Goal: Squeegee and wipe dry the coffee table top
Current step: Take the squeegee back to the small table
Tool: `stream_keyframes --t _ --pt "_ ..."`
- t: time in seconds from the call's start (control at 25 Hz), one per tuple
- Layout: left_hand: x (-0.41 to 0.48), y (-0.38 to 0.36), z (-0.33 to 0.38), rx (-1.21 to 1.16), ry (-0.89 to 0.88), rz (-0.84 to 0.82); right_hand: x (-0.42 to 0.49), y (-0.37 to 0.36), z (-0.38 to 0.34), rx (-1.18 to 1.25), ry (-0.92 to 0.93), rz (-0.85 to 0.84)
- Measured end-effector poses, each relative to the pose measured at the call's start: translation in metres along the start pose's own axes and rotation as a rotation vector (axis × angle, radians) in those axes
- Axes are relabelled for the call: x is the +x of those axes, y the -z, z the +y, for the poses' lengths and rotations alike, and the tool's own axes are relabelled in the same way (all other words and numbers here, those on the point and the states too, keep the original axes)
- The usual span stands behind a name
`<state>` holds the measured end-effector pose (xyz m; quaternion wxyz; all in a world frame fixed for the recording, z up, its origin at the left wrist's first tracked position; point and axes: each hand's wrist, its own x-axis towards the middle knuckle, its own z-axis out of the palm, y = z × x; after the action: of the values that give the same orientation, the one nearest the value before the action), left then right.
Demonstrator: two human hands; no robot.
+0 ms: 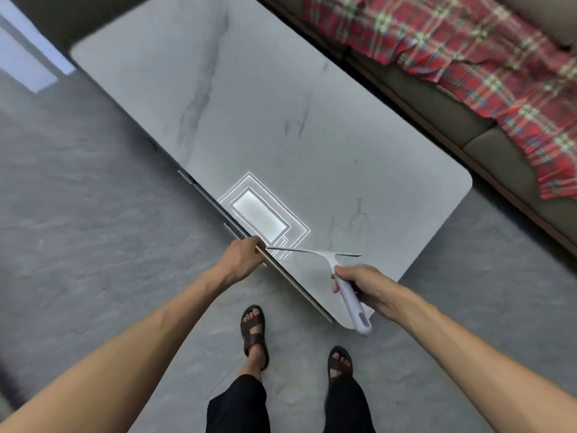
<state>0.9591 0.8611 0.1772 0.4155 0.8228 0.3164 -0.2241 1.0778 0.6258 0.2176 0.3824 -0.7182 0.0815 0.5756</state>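
Coffee table top (249, 126): pale marble slab running diagonally up the view, you're standing at its near corner. It's glossy enough to mirror the ceiling light, but I can't make out water, streaks or a wet/dry line anywhere, so how much is already squeegeed is unclear.

Squeegee (337, 270): blade on the surface near the near end, close to the long edge at your left, handle angled back toward you. Your right hand (365, 287) is wrapped tight round the handle. Your left hand (242, 259) is curled over the table's edge, bracing, nothing else in it.

My read: mid squeegee pass. No cloth in sight, so the wipe-dry step looks not yet started.

Sofa (512, 164) with plaid blanket (468, 57) along the far side, apart from the table.
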Motion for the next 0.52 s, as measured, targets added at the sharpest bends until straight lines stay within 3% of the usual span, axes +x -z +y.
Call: stream_keyframes --t 0.12,0.32,0.52 --pt "-0.046 0.028 0.014 0.001 -0.012 0.007 -0.022 -0.022 -0.028 -0.014 0.038 -0.053" --pt "-0.156 0.02 0.04 0.0 0.067 0.061 -0.078 -0.047 -0.038 -0.268 0.168 -0.101" --pt "-0.276 -0.047 0.086 -0.413 0.204 0.095 -0.145 -0.056 -0.005 -0.413 0.207 -0.29"
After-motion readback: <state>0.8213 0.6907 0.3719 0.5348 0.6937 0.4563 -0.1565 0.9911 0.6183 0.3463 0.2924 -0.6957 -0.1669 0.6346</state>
